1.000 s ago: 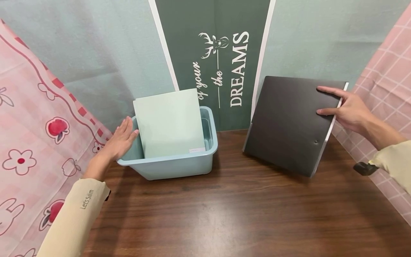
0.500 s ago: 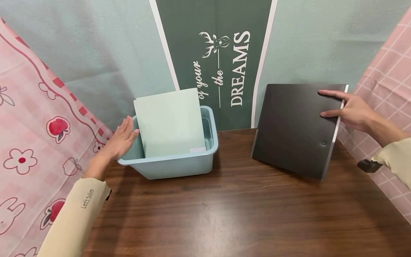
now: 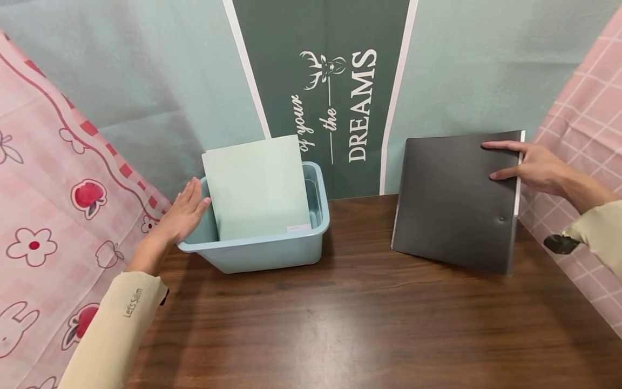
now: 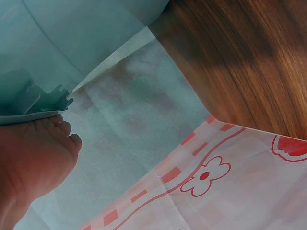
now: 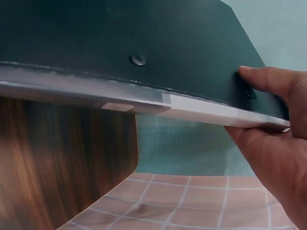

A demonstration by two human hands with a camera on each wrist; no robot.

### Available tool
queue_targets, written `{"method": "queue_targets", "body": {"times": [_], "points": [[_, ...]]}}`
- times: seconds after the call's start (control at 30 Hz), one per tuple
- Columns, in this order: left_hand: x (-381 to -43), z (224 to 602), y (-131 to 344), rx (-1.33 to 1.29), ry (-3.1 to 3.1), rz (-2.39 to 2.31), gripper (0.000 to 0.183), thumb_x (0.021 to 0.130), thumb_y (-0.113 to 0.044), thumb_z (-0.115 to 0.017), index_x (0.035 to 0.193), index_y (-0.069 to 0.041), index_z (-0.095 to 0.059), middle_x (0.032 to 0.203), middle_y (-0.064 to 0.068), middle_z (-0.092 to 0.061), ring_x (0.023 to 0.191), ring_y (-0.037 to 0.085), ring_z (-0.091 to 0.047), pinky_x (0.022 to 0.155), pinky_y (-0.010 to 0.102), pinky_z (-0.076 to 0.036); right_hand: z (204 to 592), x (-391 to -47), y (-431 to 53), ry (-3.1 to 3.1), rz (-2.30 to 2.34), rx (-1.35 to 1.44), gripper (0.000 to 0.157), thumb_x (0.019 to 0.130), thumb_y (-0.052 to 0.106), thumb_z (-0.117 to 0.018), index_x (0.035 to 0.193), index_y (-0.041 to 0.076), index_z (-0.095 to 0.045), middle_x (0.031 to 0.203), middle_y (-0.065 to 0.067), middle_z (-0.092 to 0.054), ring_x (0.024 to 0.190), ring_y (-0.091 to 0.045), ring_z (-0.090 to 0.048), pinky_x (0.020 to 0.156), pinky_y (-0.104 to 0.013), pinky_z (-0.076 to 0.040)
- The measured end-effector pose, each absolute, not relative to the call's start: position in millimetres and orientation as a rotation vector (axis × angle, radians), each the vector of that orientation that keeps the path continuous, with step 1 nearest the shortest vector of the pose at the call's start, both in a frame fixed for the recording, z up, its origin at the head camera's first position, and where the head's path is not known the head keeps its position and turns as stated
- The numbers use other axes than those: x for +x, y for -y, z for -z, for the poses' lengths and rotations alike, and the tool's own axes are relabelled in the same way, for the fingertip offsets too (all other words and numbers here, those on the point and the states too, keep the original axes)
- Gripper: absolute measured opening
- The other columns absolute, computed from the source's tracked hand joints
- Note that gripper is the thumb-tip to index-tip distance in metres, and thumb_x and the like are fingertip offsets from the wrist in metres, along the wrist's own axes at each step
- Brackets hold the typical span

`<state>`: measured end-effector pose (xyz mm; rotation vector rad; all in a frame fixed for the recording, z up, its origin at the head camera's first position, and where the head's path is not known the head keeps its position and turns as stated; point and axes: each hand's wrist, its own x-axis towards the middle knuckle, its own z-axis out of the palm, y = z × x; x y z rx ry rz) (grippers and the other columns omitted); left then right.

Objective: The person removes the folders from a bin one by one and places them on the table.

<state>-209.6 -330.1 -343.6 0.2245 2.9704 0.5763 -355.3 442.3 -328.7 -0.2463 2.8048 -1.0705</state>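
Observation:
My right hand [image 3: 541, 167] pinches a dark grey file folder [image 3: 452, 200] near the top of its spine. Thumb and a finger lie across its cover in the head view, the rest being behind it. In the right wrist view the folder's spine [image 5: 201, 106] carries a white label strip, and the hand [image 5: 273, 143] grips its end. The folder stands tilted over the table. At the left, my left hand [image 3: 182, 213] lies with straight fingers against the rim of a light blue plastic bin [image 3: 272, 254]. Pale green folders [image 3: 257, 189] lean upright inside that bin.
A brown wood-grain table [image 3: 320, 324] lies beneath everything. A green printed cloth [image 3: 325, 97] hangs behind, with pink patterned cloth [image 3: 58, 216] on the left and pink checked cloth [image 3: 588, 124] on the right.
The dark folder has shifted to the right and a little toward the front, turning straighter, with my right hand still gripping it. My left hand and the bin have stayed put.

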Motion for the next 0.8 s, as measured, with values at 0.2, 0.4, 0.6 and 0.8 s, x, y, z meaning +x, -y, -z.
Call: {"method": "queue_targets", "body": {"times": [0.2, 0.4, 0.6, 0.8], "points": [[-209.1, 343.1, 330.0, 0.212, -2.965, -0.586, 0.077, 0.117, -0.046, -0.019, 0.163, 0.005, 0.015, 0.173, 0.024, 0.020, 0.161, 0.043, 0.015, 0.130, 0.058, 0.008, 330.0, -365.9, -444.6, -2.795, 1.026, -0.315, 0.088, 0.090, 0.017, -0.086, 0.164, 0.035, -0.042, 0.171, -0.022, -0.024, 0.157, -0.029, -0.014, 0.122, -0.018, -0.012], [-209.1, 344.0, 329.9, 0.204, -2.957, -0.597, 0.077, 0.117, -0.046, -0.018, 0.163, 0.004, 0.016, 0.173, 0.023, 0.021, 0.161, 0.043, 0.015, 0.130, 0.057, 0.009, 336.7, -370.7, -445.4, -2.859, 1.007, -0.302, 0.086, 0.088, 0.004, -0.083, 0.163, 0.025, -0.046, 0.166, -0.034, -0.028, 0.151, -0.045, -0.019, 0.127, -0.052, -0.013], [-208.6, 345.3, 329.4, 0.200, -2.963, -0.595, 0.077, 0.117, -0.046, -0.019, 0.163, 0.004, 0.015, 0.173, 0.022, 0.021, 0.161, 0.042, 0.015, 0.130, 0.056, 0.008, 347.5, -374.0, -445.7, -2.979, 0.929, -0.334, 0.084, 0.085, 0.000, -0.082, 0.160, 0.008, -0.045, 0.159, -0.041, -0.034, 0.145, -0.057, -0.029, 0.120, -0.067, -0.022], [-209.0, 346.4, 330.8, 0.199, -2.965, -0.594, 0.077, 0.116, -0.047, -0.019, 0.163, 0.003, 0.016, 0.173, 0.021, 0.021, 0.161, 0.041, 0.016, 0.130, 0.056, 0.009, 355.7, -378.2, -445.4, -3.097, 0.749, -0.410, 0.077, 0.084, 0.009, -0.086, 0.152, 0.001, -0.051, 0.128, -0.044, -0.058, 0.100, -0.049, -0.051, 0.088, -0.061, -0.042]]}}
